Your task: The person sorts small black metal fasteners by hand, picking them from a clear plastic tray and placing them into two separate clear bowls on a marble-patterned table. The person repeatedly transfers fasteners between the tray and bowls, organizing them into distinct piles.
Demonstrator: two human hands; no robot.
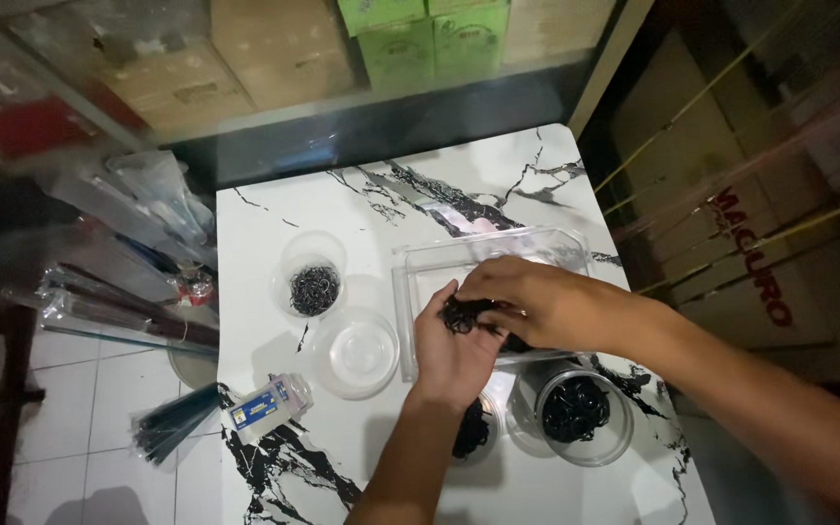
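My left hand (451, 352) lies palm up over the white marble-pattern table (274, 224), cupping a small heap of black rings (463, 313). My right hand (527, 297) reaches in from the right and pinches at that heap with its fingertips. Both hands hover over the near edge of a clear rectangular plastic tray (498, 248). Below them stand a clear round bowl of black rings (577, 410) and a second small bowl (473, 433) partly hidden by my left wrist.
A clear cup with dark rings (314, 282) and an empty clear round lid (356, 352) sit left of the tray. A small blue-and-yellow packet (262, 406) lies near the table's left edge. Bundled plastic-wrapped rods (119, 292) lie left; cardboard boxes (274, 49) stand behind.
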